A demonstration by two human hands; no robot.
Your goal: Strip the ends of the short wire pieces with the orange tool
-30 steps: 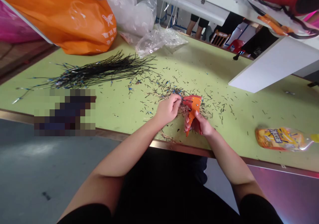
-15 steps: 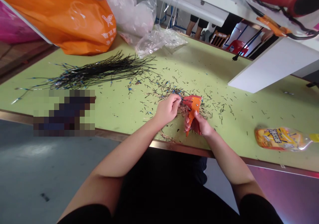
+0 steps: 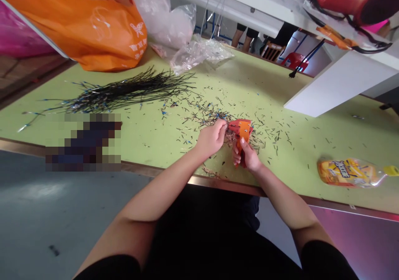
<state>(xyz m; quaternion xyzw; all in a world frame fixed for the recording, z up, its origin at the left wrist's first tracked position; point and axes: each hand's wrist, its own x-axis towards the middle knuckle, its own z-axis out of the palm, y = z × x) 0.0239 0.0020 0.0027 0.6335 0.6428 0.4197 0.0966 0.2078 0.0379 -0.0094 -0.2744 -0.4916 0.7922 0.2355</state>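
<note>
My right hand (image 3: 247, 155) is wrapped round the handles of an orange and red wire stripper (image 3: 245, 129), its jaws pointing left. Just left of the jaws, my left hand (image 3: 213, 136) is closed in a pinch; what its fingertips hold is too small to make out. Around and beneath the tool lie short black and blue scraps (image 3: 221, 116) with brownish bits among them. A long bundle of black wires (image 3: 124, 89), some with blue and silvery ends, rests on the green table (image 3: 149, 134) to the left.
A yellow-labelled bottle (image 3: 349, 172) lies at the right. An orange bag (image 3: 109, 30) and clear plastic bags (image 3: 183, 26) stand at the back left. A white panel (image 3: 339, 82) rises at the back right. A blurred-out dark object is near the left edge.
My right hand has closed further round the stripper, whose handles are now nearer together. The left hand stays pinched beside the jaws. The whole view has shifted slightly.
</note>
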